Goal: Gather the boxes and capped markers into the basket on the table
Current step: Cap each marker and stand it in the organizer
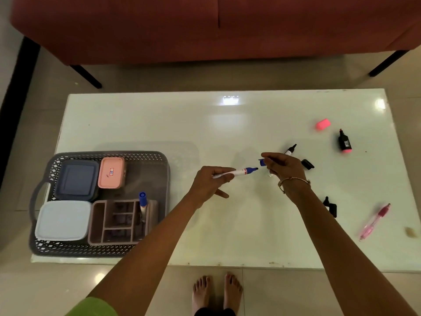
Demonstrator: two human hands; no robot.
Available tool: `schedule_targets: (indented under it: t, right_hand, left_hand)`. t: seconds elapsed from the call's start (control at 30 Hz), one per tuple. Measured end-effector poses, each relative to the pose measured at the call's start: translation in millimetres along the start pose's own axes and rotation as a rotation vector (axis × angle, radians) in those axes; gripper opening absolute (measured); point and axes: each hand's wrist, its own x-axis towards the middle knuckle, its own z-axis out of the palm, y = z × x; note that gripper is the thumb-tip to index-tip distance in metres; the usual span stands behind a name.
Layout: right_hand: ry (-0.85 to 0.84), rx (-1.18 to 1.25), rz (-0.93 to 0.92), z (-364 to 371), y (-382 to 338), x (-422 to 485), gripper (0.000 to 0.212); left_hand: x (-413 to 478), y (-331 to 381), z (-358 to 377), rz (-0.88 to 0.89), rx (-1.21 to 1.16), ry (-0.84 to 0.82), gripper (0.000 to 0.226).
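My left hand (pixel 213 179) grips a light, stiff blue marker (pixel 237 172) mid-barrel; my right hand (pixel 283 166) pinches its small cap (pixel 262 162) just beyond the tip.

A glossy white desk (pixel 141 124) carries the things. At its left end sits a grey lattice basket (pixel 145 157). Toward the right lie a pink cap (pixel 322 124), an uncapped black-bodied pink marker (pixel 344 142), an uncapped black marker (pixel 291 149) with a black cap (pixel 307 164) just beside it, another black cap (pixel 331 207), and a pink pen (pixel 374 221) near the right edge.
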Motion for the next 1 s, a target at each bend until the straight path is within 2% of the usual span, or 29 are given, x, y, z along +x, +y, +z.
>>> schedule_targets:
  t: [0.13,0.3,0.43,0.53,0.7,0.93,1.0]
  right_hand:
    - [-0.055,-0.049,-0.021,4,-2,-7,0.020]
    - [0.017,-0.070,-0.047,2,-6,-10,0.021]
    - [-0.086,-0.162,-0.043,13,-10,-19,0.020]
    - [-0.099,-0.195,-0.035,22,-14,-22,0.019]
    - [-0.143,-0.091,-0.034,30,-20,-29,0.018]
    - [-0.146,-0.075,0.043,39,-29,-40,0.021]
    - [-0.127,0.003,0.040,42,-40,-52,0.021]
  left_hand:
    - [-5,4,3,0.006,-0.027,0.011,0.025]
    - [-14,3,0,-0.005,-0.071,0.034,0.026]
    - [-18,7,-2,-0.007,-0.060,0.038,0.026]
    - [-21,11,-4,-0.008,-0.081,0.020,0.023]
    - [-27,16,-10,-0.099,-0.185,-0.040,0.026]
    - [-36,16,-13,0.037,-0.014,0.077,0.024]
    - [-44,21,-18,0.078,0.126,0.080,0.024]
